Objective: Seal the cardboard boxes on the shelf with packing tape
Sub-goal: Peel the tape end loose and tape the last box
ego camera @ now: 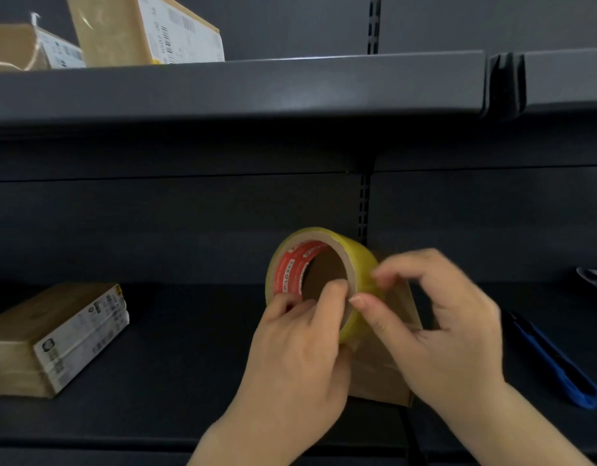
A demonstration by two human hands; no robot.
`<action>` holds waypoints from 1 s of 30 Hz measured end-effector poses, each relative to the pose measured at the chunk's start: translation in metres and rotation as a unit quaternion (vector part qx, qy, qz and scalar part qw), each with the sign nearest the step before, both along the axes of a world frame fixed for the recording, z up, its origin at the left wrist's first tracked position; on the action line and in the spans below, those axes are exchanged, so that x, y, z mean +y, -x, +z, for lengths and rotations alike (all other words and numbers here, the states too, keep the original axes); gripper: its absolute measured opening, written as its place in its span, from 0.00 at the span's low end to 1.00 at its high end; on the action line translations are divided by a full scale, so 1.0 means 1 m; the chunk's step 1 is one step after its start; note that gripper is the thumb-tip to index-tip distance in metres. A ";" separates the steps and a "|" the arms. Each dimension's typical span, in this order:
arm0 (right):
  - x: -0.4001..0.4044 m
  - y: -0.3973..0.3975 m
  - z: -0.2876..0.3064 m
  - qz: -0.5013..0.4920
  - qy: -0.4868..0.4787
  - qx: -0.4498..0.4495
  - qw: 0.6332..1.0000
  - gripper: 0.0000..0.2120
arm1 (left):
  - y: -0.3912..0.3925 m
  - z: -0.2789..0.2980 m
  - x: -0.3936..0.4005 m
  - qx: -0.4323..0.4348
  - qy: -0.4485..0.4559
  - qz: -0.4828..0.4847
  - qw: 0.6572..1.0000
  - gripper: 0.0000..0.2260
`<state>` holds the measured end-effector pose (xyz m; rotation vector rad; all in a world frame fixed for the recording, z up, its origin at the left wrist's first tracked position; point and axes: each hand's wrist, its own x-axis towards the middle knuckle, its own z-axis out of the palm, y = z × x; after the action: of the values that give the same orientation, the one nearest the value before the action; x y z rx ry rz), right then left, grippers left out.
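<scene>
Right hand [448, 327]: thumb and forefinger pinch at the outer face of the tape roll [319, 280], on its right side; the other fingers curl loosely behind. Whether a free tape end is caught between the two fingertips cannot be told; the frame is blurred there.

Left hand [297, 351]: grips the roll from below, thumb hooked inside the core, remaining fingers wrapped under the rim. The roll stands on edge, its core opening facing up and left toward the camera, so its axis runs roughly toward the viewer.

A small box [388, 371] sits on the lower shelf [176, 381] directly under and behind both hands, largely hidden by them. Judgement: the tape end must be peeled to the right and down onto this box; the right hand is nearer the box top and is placed for that pull, while the left steadies the roll.

Further out: a box with a white label [55, 338] lies at the left of the same shelf, well apart. A blue cutter [556, 361] lies to the right. Two labelled boxes [135, 28] rest on the upper shelf [256, 85].
</scene>
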<state>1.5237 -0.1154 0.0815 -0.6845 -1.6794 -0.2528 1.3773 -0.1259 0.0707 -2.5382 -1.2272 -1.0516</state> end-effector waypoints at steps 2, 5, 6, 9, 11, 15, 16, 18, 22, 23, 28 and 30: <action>0.001 -0.001 0.000 -0.016 -0.003 0.008 1.000 0.16 | 0.001 0.000 -0.002 -0.014 0.002 -0.008 1.000 0.21; 0.000 0.000 -0.005 0.000 0.008 0.011 1.000 0.16 | 0.001 -0.001 -0.005 -0.027 -0.001 -0.014 1.000 0.21; 0.000 0.000 -0.007 0.005 0.002 0.017 1.000 0.14 | 0.002 -0.001 -0.005 -0.028 -0.003 -0.011 1.000 0.21; -0.002 -0.002 -0.007 0.013 -0.012 0.032 0.999 0.10 | 0.001 -0.002 -0.007 -0.035 0.000 -0.009 0.999 0.21; -0.003 -0.004 -0.003 0.029 0.005 0.039 0.999 0.09 | 0.001 -0.003 -0.009 -0.036 -0.001 -0.009 0.999 0.21; -0.005 -0.012 0.010 0.072 0.053 0.008 0.996 0.06 | 0.001 -0.003 -0.012 -0.032 -0.003 -0.013 0.999 0.21; -0.006 -0.015 0.014 0.084 0.071 -0.006 0.994 0.06 | 0.002 -0.004 -0.012 -0.030 -0.004 -0.013 0.999 0.21; -0.006 -0.021 0.022 0.115 0.117 -0.037 0.986 0.05 | 0.002 -0.004 -0.014 -0.022 -0.013 -0.010 1.000 0.21; -0.004 -0.029 0.034 0.147 0.185 -0.094 0.967 0.05 | 0.000 -0.003 -0.018 -0.031 -0.015 -0.022 0.999 0.20; -0.004 -0.030 0.036 0.147 0.189 -0.107 0.965 0.05 | 0.000 -0.003 -0.019 -0.036 -0.008 -0.026 0.999 0.20; -0.002 -0.028 0.032 0.133 0.187 -0.132 0.964 0.04 | -0.001 -0.007 -0.018 -0.078 0.036 -0.049 0.995 0.20; -0.003 -0.025 0.027 0.118 0.141 -0.103 0.978 0.07 | -0.001 -0.005 -0.019 -0.104 0.047 -0.063 0.991 0.22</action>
<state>1.5486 -0.1183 0.1082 -0.6759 -1.9993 0.0887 1.3784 -0.1448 0.0657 -2.6633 -1.2017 -1.3468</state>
